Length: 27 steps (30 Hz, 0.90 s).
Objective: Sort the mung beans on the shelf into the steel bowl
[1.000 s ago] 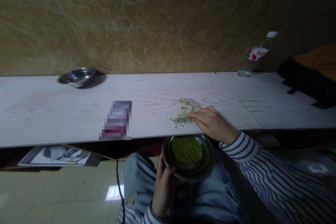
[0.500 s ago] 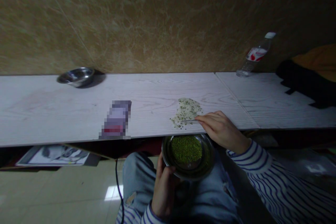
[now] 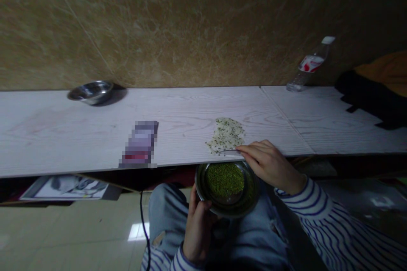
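It was dim, with one bright spot of glare (image 3: 138,232) on the floor (image 3: 79,226).
The brown wall (image 3: 190,29) was gloomy, darkest at the top right. The shiny bowl (image 3: 95,100) had bright streaks and a soft gray shadow (image 3: 118,95) on its right. The green grains (image 3: 225,179) looked a bit fuzzy. One patch was all big blocky squares (image 3: 140,144). The striped sleeve (image 3: 337,216) looked stretched near the edge.

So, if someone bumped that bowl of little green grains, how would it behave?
The bowl would probably keep its shape, since its shiny wall looks like metal. It might tip fairly easily: the left hand holds it at one side only. The green grains would likely slide or roll together if it tilted, being small and loose.
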Tool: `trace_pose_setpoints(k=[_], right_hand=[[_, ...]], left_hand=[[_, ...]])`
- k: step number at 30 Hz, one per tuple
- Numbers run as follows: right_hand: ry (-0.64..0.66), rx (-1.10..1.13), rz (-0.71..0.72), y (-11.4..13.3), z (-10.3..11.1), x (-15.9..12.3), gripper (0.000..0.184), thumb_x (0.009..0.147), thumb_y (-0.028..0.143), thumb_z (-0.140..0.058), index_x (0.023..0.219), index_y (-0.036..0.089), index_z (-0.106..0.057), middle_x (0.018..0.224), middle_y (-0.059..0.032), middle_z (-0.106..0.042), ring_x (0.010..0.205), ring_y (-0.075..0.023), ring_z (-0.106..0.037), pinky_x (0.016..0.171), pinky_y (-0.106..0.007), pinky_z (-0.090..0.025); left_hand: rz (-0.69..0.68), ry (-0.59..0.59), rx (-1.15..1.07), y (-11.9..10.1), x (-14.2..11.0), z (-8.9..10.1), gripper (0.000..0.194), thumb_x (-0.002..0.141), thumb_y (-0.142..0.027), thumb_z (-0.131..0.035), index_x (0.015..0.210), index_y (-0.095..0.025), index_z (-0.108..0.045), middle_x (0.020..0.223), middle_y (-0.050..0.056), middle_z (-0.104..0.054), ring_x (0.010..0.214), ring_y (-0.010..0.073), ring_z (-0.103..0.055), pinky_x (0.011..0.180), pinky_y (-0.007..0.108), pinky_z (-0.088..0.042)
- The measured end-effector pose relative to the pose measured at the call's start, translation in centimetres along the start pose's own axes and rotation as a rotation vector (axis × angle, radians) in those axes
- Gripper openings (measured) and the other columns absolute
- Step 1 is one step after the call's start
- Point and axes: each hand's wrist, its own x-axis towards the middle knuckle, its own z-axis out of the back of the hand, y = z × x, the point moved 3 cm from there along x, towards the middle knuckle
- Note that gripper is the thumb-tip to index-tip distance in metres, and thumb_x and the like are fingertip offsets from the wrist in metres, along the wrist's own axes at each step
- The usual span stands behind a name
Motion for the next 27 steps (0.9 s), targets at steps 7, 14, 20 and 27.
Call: trace_pose_setpoints(k=[7,14,20,27], right_hand=[[-0.014,-0.002,-0.027,-0.2,0.1,-0.1,0.025,0.09,0.015,-0.044,0.11,0.017,-0.059,0.096,-0.0082,-0.071,0.085,-0.0189,-0.063,0.076,-0.036,-0.042],[-0.013,0.02,-0.01,-0.1,-0.1,0.0,0.026,0.09,0.016,-0.044,0.11,0.019,-0.06,0.097,-0.0073,-0.071,0.085,-0.0187,-0.064,0.077,-0.036,-0.043],[0.001,0.026,-0.011,-0.1,-0.1,0.1,0.026,0.09,0.015,-0.044,0.111,0.018,-0.059,0.096,-0.0075,-0.071,0.085,-0.0188,-0.064,0.076,-0.036,-0.043],[-0.005,0.072,0.013,0.8,0.0,0.1,0.023,0.09,0.015,-0.046,0.109,0.018,-0.059,0.099,-0.0071,-0.071,0.088,-0.0181,-0.064,0.078,-0.036,-0.043]], left_hand=[[-0.004,-0.009,-0.003,-0.2,-0.1,0.0,0.07,0.074,-0.017,-0.055,0.139,-0.036,-0.036,0.129,0.005,-0.055,0.102,0.0231,-0.056,0.075,0.032,-0.05],[-0.024,0.02,-0.007,-0.5,-0.3,-0.3,0.068,0.073,-0.019,-0.056,0.137,-0.036,-0.04,0.126,0.004,-0.057,0.106,0.0236,-0.055,0.077,0.033,-0.05],[-0.024,0.001,0.018,-0.5,-0.1,0.0,0.068,0.073,-0.019,-0.055,0.137,-0.036,-0.039,0.128,0.004,-0.057,0.108,0.0239,-0.055,0.079,0.033,-0.049],[-0.053,0.0,0.013,-0.7,-0.1,0.1,0.069,0.073,-0.016,-0.055,0.138,-0.034,-0.039,0.125,0.005,-0.057,0.103,0.0235,-0.056,0.079,0.034,-0.049]])
